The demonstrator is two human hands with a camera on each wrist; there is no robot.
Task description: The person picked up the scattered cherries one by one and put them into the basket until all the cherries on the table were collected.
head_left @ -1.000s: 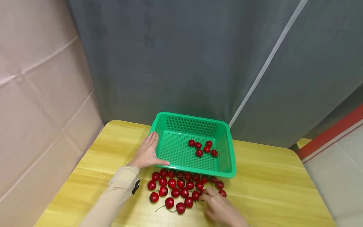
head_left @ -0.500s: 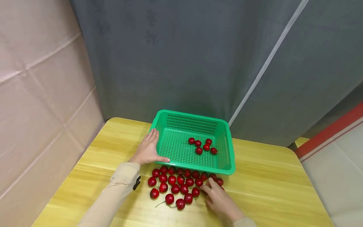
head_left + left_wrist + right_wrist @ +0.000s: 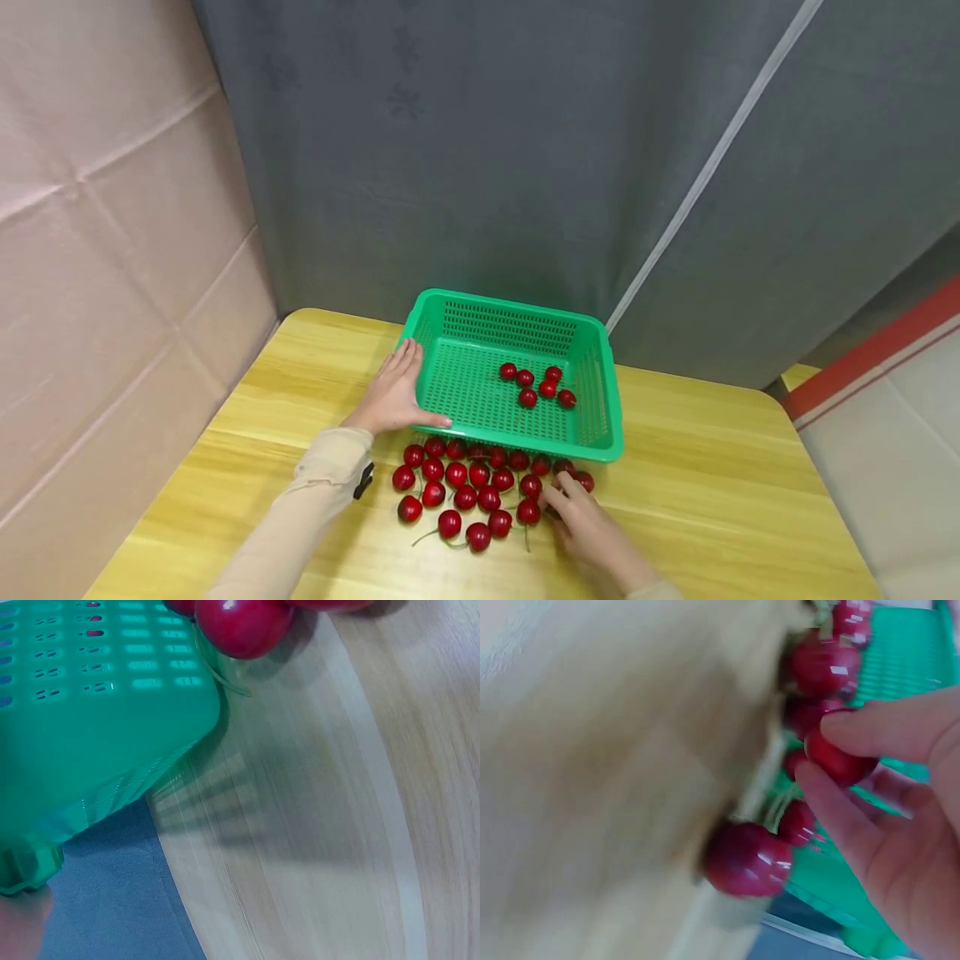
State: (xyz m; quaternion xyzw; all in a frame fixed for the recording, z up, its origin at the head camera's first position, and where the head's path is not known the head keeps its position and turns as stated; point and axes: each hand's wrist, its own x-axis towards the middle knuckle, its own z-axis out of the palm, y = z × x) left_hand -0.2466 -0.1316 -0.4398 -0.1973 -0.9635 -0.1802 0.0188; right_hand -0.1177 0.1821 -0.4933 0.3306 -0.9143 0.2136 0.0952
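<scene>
right wrist: right hand (image 3: 915,851) pinches a red cherry (image 3: 847,766), hard to make out from head | head: left hand (image 3: 392,400), thumb spread from fingers, touches green basket (image 3: 525,444)

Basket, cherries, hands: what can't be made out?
Left wrist: most of the left hand, cut off at the lower left corner.
Right wrist: part of the pinched cherry, behind the right hand.
Right wrist: table grain, blurred.
Head: far outside of the basket, hidden by its walls.
</scene>
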